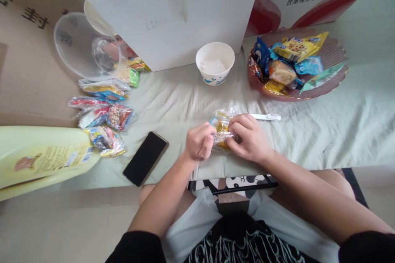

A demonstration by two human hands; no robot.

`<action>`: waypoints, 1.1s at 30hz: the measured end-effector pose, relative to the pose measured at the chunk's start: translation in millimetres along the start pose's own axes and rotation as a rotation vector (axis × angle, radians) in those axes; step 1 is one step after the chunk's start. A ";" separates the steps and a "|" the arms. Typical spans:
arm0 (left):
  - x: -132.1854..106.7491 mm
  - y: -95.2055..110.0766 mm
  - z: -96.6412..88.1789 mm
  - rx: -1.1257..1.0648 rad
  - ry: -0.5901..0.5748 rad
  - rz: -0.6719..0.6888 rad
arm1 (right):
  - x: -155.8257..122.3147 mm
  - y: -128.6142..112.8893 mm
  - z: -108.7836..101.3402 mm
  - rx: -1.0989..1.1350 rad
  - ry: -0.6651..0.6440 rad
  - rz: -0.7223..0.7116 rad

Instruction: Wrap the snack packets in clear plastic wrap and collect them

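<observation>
My left hand [200,141] is closed, gripping the left side of a clear plastic bag [222,129] with yellow and blue packaging inside. On the bag's other side, the fingers of my right hand [249,137] pinch the plastic. The bag rests low over the cloth between both hands, partly covered by my fingers. Just beyond my right hand lies a slim white tool [268,117], its left end hidden by the hand. A white paper bowl [215,63] with a blue pattern stands upright farther back.
A pink ribbed bowl [331,86] of wrapped snacks stands at right. At left are a black phone [146,158], several bagged snacks [105,90], a clear tub [74,45] on its side and a yellow jug [46,156]. White boxes [185,20] stand behind.
</observation>
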State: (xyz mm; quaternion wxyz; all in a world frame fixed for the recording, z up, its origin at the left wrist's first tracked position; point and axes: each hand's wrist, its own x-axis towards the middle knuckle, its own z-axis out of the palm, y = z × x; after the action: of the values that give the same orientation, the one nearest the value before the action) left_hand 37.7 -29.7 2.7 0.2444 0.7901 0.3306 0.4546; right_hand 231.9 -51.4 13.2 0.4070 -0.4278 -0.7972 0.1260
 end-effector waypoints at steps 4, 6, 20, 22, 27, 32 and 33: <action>-0.2 0.1 -0.9 0.025 -0.004 -0.020 | -0.2 -4.2 -10.8 0.207 -0.040 -0.142; -0.4 1.0 -0.4 0.025 0.002 -0.004 | -2.1 -3.6 -12.8 0.243 -0.069 -0.121; 3.0 -7.9 -8.0 -0.244 -0.414 -0.216 | 1.4 6.7 -30.9 0.279 -0.153 -0.124; 3.3 -8.7 -10.1 -0.267 -0.424 -0.269 | 1.9 6.3 -31.2 0.262 -0.162 -0.134; 9.8 -9.2 -11.5 -0.222 -0.497 -0.399 | 1.3 2.8 -33.0 0.263 -0.070 -0.175; 11.5 2.9 1.8 0.181 -0.453 -0.308 | 0.5 -1.9 -30.3 0.277 -0.004 -0.136; 9.9 6.1 5.0 0.206 -0.432 -0.285 | 0.3 -2.5 -28.8 0.271 -0.001 -0.146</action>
State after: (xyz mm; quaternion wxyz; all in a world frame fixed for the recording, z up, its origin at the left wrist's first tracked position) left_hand 47.5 -26.8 10.0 0.2890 0.8350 0.4231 0.2005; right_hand 252.1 -57.0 33.1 0.4686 -0.3098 -0.8021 0.2028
